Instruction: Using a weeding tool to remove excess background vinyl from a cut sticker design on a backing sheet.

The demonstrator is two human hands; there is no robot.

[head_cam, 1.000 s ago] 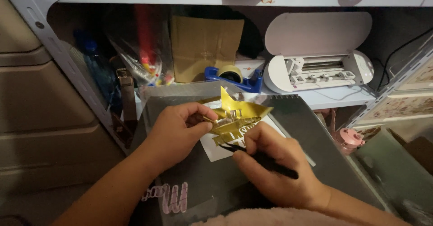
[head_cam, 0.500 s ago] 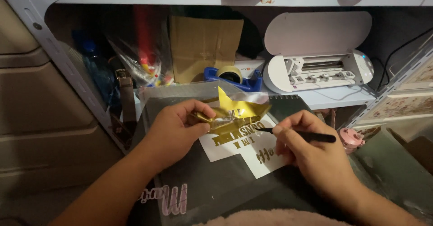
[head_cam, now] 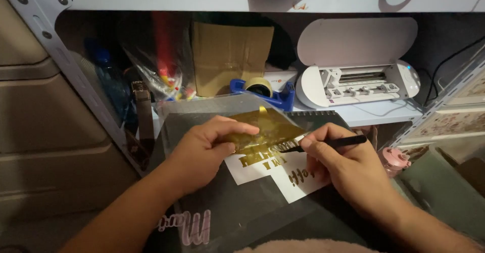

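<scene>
Gold vinyl film (head_cam: 262, 129) is pinched between thumb & fingers of the left hand (head_cam: 207, 152), fingers curled shut over its near edge; the film is lifted up & back off a white backing sheet (head_cam: 283, 174), its far part tilted toward the shelf. Gold letter shapes are left on the sheet just under the lifted film. A thin black weeding tool (head_cam: 328, 143) is gripped pen-style in the right hand (head_cam: 343, 167), fingers closed round the shaft, tip pointed left & set at the spot where film meets sheet; whether the tip actually touches can't be told. The sheet is laid on a dark spiral-bound notebook (head_cam: 242, 207), w/ a clear plastic cover seen at its far edge & pink script lettering near its lower-left corner. Hands are close together, approx. centre of view, both over the notebook. Behind, on a pale shelf (head_cam: 374, 114), a white cutting machine (head_cam: 356, 66) w/ lid raised is seen at right; a blue tape dispenser (head_cam: 265, 92) w/ a roll is placed just left of it, & a brown cardboard box (head_cam: 230, 53) further back. Clear bags w/ coloured items are stacked at left, beside a grey metal upright (head_cam: 70, 66).
</scene>
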